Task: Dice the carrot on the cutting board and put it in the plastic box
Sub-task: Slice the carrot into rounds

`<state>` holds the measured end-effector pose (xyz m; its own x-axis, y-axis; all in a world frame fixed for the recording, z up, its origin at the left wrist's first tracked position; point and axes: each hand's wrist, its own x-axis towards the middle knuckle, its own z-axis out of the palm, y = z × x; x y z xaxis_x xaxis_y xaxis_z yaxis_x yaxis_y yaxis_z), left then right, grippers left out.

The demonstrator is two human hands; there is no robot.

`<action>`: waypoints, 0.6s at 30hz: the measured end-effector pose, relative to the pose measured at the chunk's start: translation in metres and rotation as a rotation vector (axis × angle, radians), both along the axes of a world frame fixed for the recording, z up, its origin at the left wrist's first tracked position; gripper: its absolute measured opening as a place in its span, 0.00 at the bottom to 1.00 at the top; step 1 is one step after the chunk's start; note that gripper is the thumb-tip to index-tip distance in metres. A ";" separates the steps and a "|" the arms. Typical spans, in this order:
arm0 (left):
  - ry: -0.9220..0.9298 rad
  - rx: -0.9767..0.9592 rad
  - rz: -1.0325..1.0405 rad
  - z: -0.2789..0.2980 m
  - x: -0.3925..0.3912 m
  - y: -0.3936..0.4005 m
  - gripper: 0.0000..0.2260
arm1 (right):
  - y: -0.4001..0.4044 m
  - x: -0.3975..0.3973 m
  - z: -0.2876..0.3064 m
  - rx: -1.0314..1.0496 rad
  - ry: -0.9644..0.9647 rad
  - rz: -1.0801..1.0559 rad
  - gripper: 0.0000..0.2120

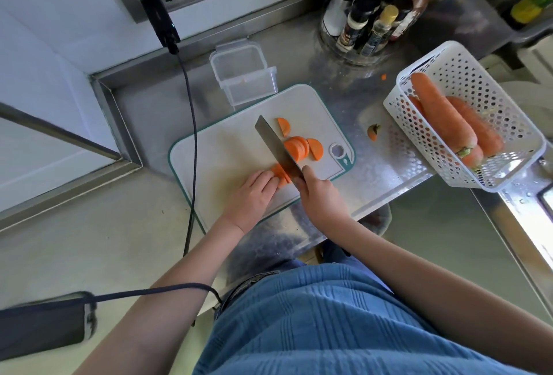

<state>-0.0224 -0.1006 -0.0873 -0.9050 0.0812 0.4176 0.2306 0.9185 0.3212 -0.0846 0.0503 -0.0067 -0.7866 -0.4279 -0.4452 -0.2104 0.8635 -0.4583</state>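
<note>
Left hand [254, 192] curled, fingertips pressed on the carrot piece [279, 175] at the near middle of the cutting board [227, 147], right hand [318, 192] clenched round the knife [276, 148] standing against it, cut half-rounds [302, 147] right of the blade, plastic box [244, 72] open just beyond the board's far edge on the bench [389, 162].

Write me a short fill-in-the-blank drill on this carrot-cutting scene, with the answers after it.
1. The right hand grips the ____, whose blade lies across the cutting board.
2. The left hand steadies the uncut ____ piece.
3. The whole carrots lie in a white ____.
4. The plastic box has its lid ____.

Answers: knife; carrot; basket; off
</note>
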 end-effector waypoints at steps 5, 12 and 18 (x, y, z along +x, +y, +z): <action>-0.024 -0.003 -0.006 0.000 -0.001 0.001 0.05 | -0.002 0.006 0.004 0.005 -0.001 0.033 0.11; -0.061 0.025 -0.013 0.004 -0.003 0.000 0.09 | -0.004 0.012 -0.005 0.057 -0.006 0.036 0.12; -0.064 0.020 -0.028 0.007 -0.002 -0.001 0.08 | -0.004 0.014 -0.010 0.079 0.039 0.076 0.10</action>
<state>-0.0244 -0.1014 -0.0808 -0.9272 0.0991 0.3612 0.2348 0.9051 0.3544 -0.0703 0.0465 -0.0165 -0.7707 -0.4517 -0.4494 -0.2930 0.8775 -0.3796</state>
